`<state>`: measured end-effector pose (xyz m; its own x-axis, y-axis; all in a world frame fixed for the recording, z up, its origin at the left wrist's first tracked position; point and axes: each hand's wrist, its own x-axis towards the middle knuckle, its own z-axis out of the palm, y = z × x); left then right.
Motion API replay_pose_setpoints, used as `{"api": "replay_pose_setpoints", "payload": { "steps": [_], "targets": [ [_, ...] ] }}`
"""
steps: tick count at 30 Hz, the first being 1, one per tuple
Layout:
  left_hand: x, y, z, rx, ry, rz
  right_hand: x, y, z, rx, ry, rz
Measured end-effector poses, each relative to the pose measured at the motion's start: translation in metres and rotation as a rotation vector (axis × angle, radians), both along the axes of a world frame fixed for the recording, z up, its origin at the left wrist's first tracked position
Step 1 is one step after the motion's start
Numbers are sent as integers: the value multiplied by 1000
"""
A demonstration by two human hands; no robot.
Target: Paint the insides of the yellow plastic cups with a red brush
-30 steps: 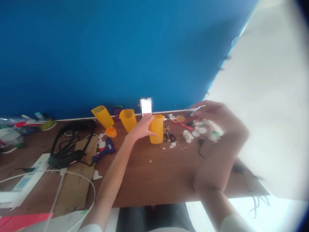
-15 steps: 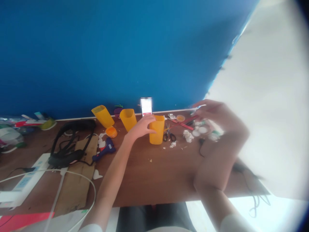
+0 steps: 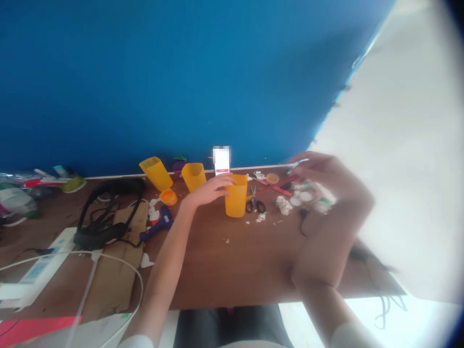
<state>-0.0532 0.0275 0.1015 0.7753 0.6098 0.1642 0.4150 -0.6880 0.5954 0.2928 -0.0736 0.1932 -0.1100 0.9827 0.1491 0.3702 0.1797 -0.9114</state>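
An upright yellow plastic cup (image 3: 235,200) stands on the brown table. My left hand (image 3: 212,188) is at its left side, fingers at the rim and thumb against the wall, closed on that edge. Further right, my right hand (image 3: 315,169) is bent over small items, its thumb and fingers drawn together; blur hides what is between them. Below its fingertips lie long red-handled tools (image 3: 279,187). Scissors (image 3: 255,202) with dark handles lie just right of the cup. A second yellow cup (image 3: 193,176) stands behind my left wrist, and a third yellow cup (image 3: 156,174) leans farther left.
A phone (image 3: 222,162) leans on the blue wall. White crumpled bits (image 3: 283,205) and lids lie at right. A blue glue gun (image 3: 159,223), orange pot (image 3: 168,197), black strap headset (image 3: 105,212), cardboard (image 3: 116,275), and power strip (image 3: 43,270) with white cable occupy the left.
My left thumb and fingers have shifted slightly back to the left along the cup's rim, and the hand lies flatter. My right hand stays nearly in place. The view has shifted slightly.
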Motion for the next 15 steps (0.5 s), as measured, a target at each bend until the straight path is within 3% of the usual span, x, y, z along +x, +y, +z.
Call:
{"api": "replay_pose_setpoints", "payload": {
  "steps": [15],
  "targets": [
    [-1,-2,-2,81,91,54,-3,1,0,22,-32,-34]
  ]
}}
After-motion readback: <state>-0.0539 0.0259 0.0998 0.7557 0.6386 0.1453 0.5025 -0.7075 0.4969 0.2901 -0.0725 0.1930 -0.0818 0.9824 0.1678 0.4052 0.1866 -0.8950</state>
